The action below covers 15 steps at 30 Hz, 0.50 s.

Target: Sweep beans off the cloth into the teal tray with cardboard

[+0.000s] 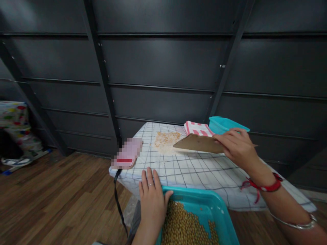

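Nearest: teal tray [204, 204] at the worktop's front edge, part filled with greenish-tan beans [187, 224], some tray bottom bare; support underneath not visible. Left hand [153, 204] at its far left corner, grip slack, fingers straight, thumb out over the rim, nothing lifted. Worktop [189, 170] has a white cloth [255, 180] with dark grid lines, rumpled toward the right and hanging over the front. Left end: pink pixelated item [129, 153], black strap [117, 190] dangling below it. Right hand [238, 149] over the right half, grip closed, pinching brown card [195, 143], tilted; its left tip is just beside a patch of yellow crumbs and white powder [166, 139], contact unclear. Behind card: folded red-white towel [198, 128], then teal bin [222, 125]. Brown plank floor [89, 190] around. Far left, multicolour spotted bundle [15, 119], partly cut off. Backdrop: dark panelled wall [163, 61], ribs and bolts.
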Available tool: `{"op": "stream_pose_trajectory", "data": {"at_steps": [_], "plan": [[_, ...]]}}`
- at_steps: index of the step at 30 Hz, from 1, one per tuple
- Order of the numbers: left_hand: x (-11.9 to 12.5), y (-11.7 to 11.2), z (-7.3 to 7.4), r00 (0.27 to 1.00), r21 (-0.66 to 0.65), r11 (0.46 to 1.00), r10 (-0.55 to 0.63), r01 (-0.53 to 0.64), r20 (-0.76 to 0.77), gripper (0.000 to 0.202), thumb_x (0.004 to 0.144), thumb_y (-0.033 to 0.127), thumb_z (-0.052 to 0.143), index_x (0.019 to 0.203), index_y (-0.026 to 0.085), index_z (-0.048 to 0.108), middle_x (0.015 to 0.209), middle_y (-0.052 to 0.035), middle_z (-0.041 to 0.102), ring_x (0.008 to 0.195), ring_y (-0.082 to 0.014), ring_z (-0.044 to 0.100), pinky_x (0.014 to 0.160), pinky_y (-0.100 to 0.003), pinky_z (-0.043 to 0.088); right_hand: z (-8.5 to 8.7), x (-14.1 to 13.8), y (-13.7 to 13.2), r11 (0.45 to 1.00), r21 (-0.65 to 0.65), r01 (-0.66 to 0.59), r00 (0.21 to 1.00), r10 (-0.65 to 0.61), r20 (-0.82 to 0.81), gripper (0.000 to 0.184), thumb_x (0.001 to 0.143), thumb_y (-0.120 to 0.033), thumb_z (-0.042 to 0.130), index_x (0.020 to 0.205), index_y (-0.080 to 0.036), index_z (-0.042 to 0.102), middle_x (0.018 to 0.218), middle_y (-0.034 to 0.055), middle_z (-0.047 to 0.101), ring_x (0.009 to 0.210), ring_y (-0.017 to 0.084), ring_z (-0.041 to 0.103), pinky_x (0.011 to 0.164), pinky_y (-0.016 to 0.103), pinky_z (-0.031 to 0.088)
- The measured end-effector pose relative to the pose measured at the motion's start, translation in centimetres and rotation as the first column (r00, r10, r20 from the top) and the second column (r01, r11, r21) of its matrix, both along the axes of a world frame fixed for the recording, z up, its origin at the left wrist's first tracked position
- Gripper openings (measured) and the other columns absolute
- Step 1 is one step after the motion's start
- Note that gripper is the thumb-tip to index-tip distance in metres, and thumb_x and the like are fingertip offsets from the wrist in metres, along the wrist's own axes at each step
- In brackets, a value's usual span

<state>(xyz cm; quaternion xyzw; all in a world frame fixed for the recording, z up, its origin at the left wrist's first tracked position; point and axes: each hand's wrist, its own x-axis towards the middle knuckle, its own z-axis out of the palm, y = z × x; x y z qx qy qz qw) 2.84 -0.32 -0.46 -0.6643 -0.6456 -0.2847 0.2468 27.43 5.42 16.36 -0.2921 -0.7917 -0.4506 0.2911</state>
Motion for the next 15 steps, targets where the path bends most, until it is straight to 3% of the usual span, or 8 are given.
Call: {"op": "stream_pose_trajectory", "data": {"at_steps": [2, 5, 10, 15], "plan": [[0.0, 0.1, -0.2, 1.0, 0.014, 1.0, 0.0, 0.0, -0.011, 0.063, 0.076, 0.045, 0.047, 0.12, 0.001, 0.042, 0.127, -0.025, 0.042, 0.121, -0.0388, 0.031, 0.088, -0.05, 0.039, 0.1, -0.4, 1.9, 0.997, 0.028, 0.077, 0.997, -0.077, 0.001, 0.015, 0.081, -0.01, 0.045, 0.087, -0.015, 0.058, 0.066, 0.0027, 0.061, 0.068, 0.016, 0.049, 0.075, 0.034, 0.033], [0.1, 0.2, -0.4, 0.999, 0.016, 1.0, -0.012, 0.012, -0.031, 0.063, 0.075, 0.047, 0.047, 0.118, 0.001, 0.044, 0.127, -0.0255, 0.041, 0.121, -0.0392, 0.03, 0.087, -0.051, 0.039, 0.3, -1.4, 4.7, 0.976, -0.034, 0.213, 0.977, -0.214, -0.016, 0.02, 0.082, -0.011, 0.041, 0.089, -0.015, 0.059, 0.068, 0.0033, 0.062, 0.071, 0.017, 0.047, 0.074, 0.033, 0.028], [0.4, 0.4, -0.5, 0.999, 0.057, 0.998, -0.022, 0.025, -0.046, 0.062, 0.079, 0.047, 0.041, 0.118, -0.001, 0.043, 0.125, -0.0266, 0.042, 0.12, -0.0399, 0.03, 0.085, -0.051, 0.04, -0.4, -3.3, 8.0, 0.958, -0.073, 0.276, 0.959, -0.28, -0.054, 0.024, 0.081, -0.008, 0.038, 0.089, -0.011, 0.06, 0.069, 0.0064, 0.06, 0.072, 0.019, 0.043, 0.073, 0.034, 0.024], [0.8, 0.5, -0.6, 0.999, 0.081, 0.996, -0.037, 0.04, -0.033, 0.063, 0.081, 0.047, 0.035, 0.121, -0.001, 0.04, 0.126, -0.0262, 0.04, 0.121, -0.0392, 0.027, 0.086, -0.052, 0.038, -2.3, -4.1, 8.7, 0.95, -0.11, 0.293, 0.953, -0.3, -0.049, 0.024, 0.082, -0.008, 0.038, 0.091, -0.012, 0.059, 0.078, 0.0079, 0.061, 0.079, 0.02, 0.044, 0.077, 0.036, 0.023]]}}
